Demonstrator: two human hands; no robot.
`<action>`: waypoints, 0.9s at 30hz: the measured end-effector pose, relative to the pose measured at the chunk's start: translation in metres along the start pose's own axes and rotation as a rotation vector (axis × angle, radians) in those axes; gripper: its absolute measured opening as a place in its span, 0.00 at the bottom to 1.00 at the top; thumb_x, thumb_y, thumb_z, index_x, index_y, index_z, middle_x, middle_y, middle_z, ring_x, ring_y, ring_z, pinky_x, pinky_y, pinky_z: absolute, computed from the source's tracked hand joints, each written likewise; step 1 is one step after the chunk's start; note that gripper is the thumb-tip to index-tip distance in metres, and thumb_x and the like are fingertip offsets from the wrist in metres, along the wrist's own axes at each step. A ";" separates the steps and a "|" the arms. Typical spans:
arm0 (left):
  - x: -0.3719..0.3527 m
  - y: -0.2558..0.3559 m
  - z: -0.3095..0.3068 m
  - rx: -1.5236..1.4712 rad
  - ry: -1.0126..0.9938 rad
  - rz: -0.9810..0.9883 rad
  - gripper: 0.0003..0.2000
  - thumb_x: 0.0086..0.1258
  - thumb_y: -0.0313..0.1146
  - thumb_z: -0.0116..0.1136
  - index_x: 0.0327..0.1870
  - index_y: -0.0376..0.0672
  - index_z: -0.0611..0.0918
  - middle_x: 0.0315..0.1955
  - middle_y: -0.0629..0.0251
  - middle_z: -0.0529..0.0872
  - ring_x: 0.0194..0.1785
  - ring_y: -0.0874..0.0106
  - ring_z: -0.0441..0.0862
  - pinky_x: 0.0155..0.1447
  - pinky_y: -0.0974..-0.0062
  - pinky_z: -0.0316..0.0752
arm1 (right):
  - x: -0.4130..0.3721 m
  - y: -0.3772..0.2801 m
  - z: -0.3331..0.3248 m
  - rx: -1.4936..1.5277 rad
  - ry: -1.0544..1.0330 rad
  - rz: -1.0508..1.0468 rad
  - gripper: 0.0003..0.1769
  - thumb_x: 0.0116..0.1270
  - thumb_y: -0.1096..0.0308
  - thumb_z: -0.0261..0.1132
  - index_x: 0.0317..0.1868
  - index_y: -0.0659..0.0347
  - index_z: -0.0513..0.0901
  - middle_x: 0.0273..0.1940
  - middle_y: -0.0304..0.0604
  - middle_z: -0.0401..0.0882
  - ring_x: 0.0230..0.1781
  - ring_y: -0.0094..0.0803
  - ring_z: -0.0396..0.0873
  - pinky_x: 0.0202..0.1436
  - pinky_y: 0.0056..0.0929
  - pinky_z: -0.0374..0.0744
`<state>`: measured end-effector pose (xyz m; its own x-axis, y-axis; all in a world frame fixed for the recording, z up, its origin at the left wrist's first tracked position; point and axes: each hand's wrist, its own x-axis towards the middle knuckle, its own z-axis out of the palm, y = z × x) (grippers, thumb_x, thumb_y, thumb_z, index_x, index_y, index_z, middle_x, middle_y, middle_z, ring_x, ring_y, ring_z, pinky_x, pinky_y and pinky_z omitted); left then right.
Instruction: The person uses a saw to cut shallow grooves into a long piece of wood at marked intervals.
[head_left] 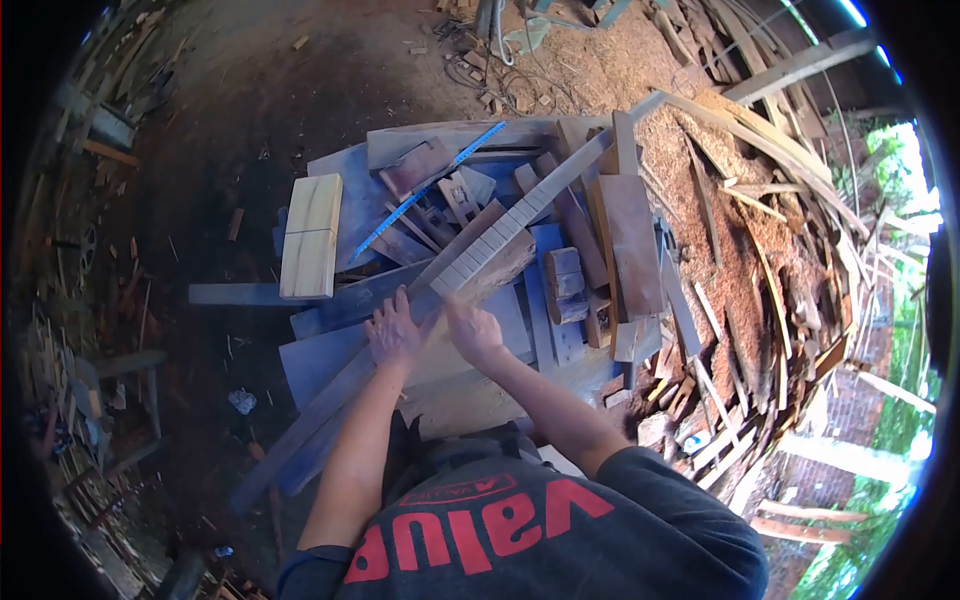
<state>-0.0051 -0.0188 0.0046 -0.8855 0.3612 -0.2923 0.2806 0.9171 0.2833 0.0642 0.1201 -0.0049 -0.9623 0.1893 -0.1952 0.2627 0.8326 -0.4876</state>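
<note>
A long wooden strip (560, 178) runs slantwise across the piled workbench, with a row of dark crosswise lines on its middle part. My left hand (396, 332) lies on the strip's near part, its fingers spread. Just to the right, my right hand (473, 330) is closed by the near end of the lined part. Its fingertips are blurred, so what it holds, if anything, is hidden. A blue measuring tape or ruler (430, 188) lies slantwise over the wood pieces beyond my hands.
A pale wood block (311, 237) with a dark line across it stands at the bench's left. Brown blocks (567, 287) and a thick reddish board (632, 245) lie at the right. Sawdust (600, 62) and offcuts cover the floor beyond and to the right.
</note>
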 end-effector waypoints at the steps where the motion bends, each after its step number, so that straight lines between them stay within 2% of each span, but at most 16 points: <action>1: -0.002 -0.001 0.003 -0.002 0.033 0.001 0.38 0.65 0.63 0.50 0.68 0.43 0.66 0.52 0.51 0.77 0.55 0.54 0.76 0.57 0.53 0.67 | -0.003 -0.001 -0.004 0.010 -0.021 0.009 0.07 0.67 0.69 0.53 0.44 0.58 0.66 0.26 0.56 0.81 0.29 0.55 0.82 0.30 0.52 0.79; 2: 0.000 -0.002 0.004 0.008 0.038 0.018 0.38 0.65 0.63 0.50 0.68 0.43 0.66 0.52 0.51 0.77 0.55 0.54 0.76 0.57 0.53 0.67 | -0.015 0.002 -0.012 0.016 -0.004 0.017 0.07 0.67 0.69 0.53 0.44 0.58 0.66 0.26 0.56 0.81 0.29 0.55 0.82 0.30 0.52 0.79; 4: 0.000 -0.002 0.006 0.010 0.035 0.009 0.40 0.64 0.65 0.50 0.68 0.41 0.66 0.54 0.50 0.77 0.56 0.53 0.75 0.58 0.53 0.66 | -0.052 0.009 -0.023 -0.036 -0.125 0.120 0.09 0.64 0.72 0.54 0.44 0.59 0.66 0.26 0.56 0.81 0.30 0.54 0.83 0.31 0.51 0.80; 8: -0.004 -0.001 0.007 0.007 0.008 0.002 0.40 0.63 0.65 0.51 0.68 0.41 0.66 0.54 0.50 0.77 0.57 0.53 0.75 0.59 0.53 0.66 | -0.043 0.009 -0.011 -0.002 -0.126 0.166 0.10 0.65 0.70 0.54 0.46 0.57 0.68 0.27 0.57 0.81 0.31 0.58 0.82 0.32 0.53 0.78; 10: -0.001 -0.001 0.005 -0.016 0.008 -0.004 0.40 0.63 0.65 0.51 0.68 0.41 0.66 0.55 0.50 0.77 0.57 0.53 0.75 0.58 0.53 0.66 | 0.002 0.001 0.004 0.003 -0.027 0.039 0.08 0.67 0.69 0.54 0.45 0.57 0.68 0.27 0.56 0.81 0.29 0.58 0.81 0.30 0.54 0.78; 12: 0.001 0.000 0.005 0.006 0.023 -0.002 0.40 0.63 0.64 0.51 0.68 0.42 0.67 0.54 0.50 0.77 0.57 0.53 0.75 0.58 0.52 0.66 | 0.002 0.000 0.000 0.046 -0.009 0.023 0.08 0.67 0.69 0.54 0.45 0.58 0.68 0.26 0.56 0.81 0.29 0.57 0.81 0.30 0.53 0.78; 14: 0.000 0.000 0.006 0.017 0.027 0.003 0.39 0.63 0.64 0.51 0.68 0.42 0.67 0.54 0.50 0.77 0.57 0.53 0.75 0.58 0.52 0.66 | -0.018 0.003 -0.009 0.081 0.003 0.017 0.08 0.66 0.70 0.54 0.44 0.58 0.68 0.26 0.56 0.81 0.29 0.57 0.82 0.30 0.53 0.79; 16: 0.001 0.000 0.008 0.035 0.043 0.001 0.39 0.63 0.65 0.50 0.68 0.43 0.67 0.53 0.51 0.78 0.56 0.54 0.76 0.58 0.53 0.66 | -0.057 0.012 -0.020 -0.027 -0.128 0.124 0.11 0.62 0.75 0.55 0.46 0.59 0.68 0.27 0.54 0.82 0.30 0.51 0.84 0.31 0.48 0.80; 17: 0.004 0.001 0.009 0.032 0.041 0.003 0.39 0.63 0.65 0.50 0.68 0.43 0.67 0.53 0.51 0.78 0.56 0.54 0.76 0.58 0.53 0.66 | -0.067 0.011 -0.028 -0.029 -0.103 0.126 0.11 0.62 0.75 0.55 0.46 0.59 0.69 0.27 0.53 0.82 0.29 0.50 0.84 0.31 0.48 0.80; 21: -0.002 -0.001 0.011 0.039 0.058 0.015 0.38 0.64 0.64 0.51 0.67 0.43 0.67 0.52 0.51 0.78 0.55 0.54 0.76 0.58 0.53 0.66 | -0.027 0.005 -0.004 0.044 0.010 0.088 0.09 0.65 0.69 0.56 0.45 0.58 0.68 0.25 0.53 0.81 0.28 0.54 0.82 0.31 0.49 0.80; 23: 0.000 0.000 0.009 0.047 0.062 0.012 0.38 0.64 0.63 0.51 0.67 0.43 0.67 0.52 0.51 0.78 0.55 0.54 0.76 0.58 0.53 0.67 | 0.007 0.001 0.015 -0.052 0.030 0.047 0.09 0.66 0.69 0.56 0.45 0.58 0.68 0.25 0.54 0.81 0.28 0.55 0.82 0.32 0.50 0.80; 27: -0.001 -0.001 0.012 0.061 0.079 0.028 0.38 0.65 0.63 0.50 0.68 0.43 0.67 0.53 0.51 0.78 0.55 0.54 0.76 0.58 0.53 0.66 | -0.047 0.010 -0.017 0.069 -0.014 0.073 0.09 0.65 0.69 0.56 0.45 0.58 0.68 0.26 0.55 0.81 0.29 0.55 0.82 0.32 0.50 0.80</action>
<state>-0.0003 -0.0182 -0.0070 -0.9029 0.3742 -0.2116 0.3251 0.9164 0.2337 0.1113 0.1280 0.0137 -0.9393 0.2405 -0.2445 0.3371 0.7792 -0.5285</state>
